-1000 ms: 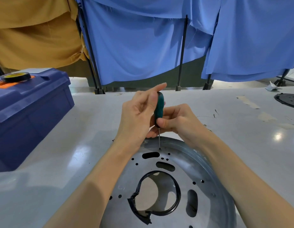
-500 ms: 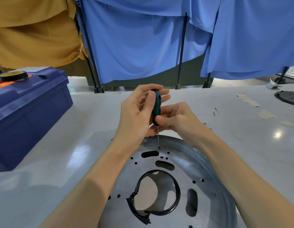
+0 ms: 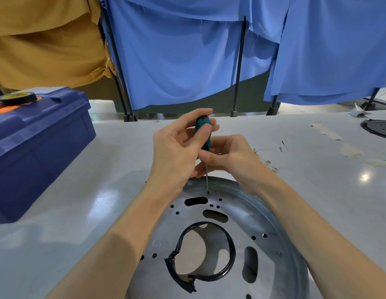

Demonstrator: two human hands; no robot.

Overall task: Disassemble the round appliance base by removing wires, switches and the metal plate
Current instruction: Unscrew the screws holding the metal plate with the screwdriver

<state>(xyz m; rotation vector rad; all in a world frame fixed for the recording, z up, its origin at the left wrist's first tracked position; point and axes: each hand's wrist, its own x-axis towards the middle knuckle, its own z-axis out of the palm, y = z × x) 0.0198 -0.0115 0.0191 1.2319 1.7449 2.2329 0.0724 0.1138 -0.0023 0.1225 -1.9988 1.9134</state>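
One screwdriver (image 3: pixel 202 131), green-handled: we are pinching its upper handle between the thumb and fingertips of our left hand (image 3: pixel 177 152), and we are pinching its lower handle, where the thin shaft begins, with the curled thumb and fingers of our right hand (image 3: pixel 233 160). We are keeping the tool upright, its tip sitting in one small hole near the far edge of the metal plate (image 3: pixel 241 203). One plate, round and grey, is lying flat on the table (image 3: pixel 101 190) just below both hands, showing three long slots (image 3: pixel 196 200) and many small holes. One black ring (image 3: pixel 232 251) is lying around its central opening. One blue toolbox (image 3: pixel 36 147) is standing at far left, carrying one tape roll (image 3: pixel 17 98). A few loose wires (image 3: pixel 271 151) are lying right of our hands. One dark disc (image 3: pixel 379 128) is showing at the right edge.
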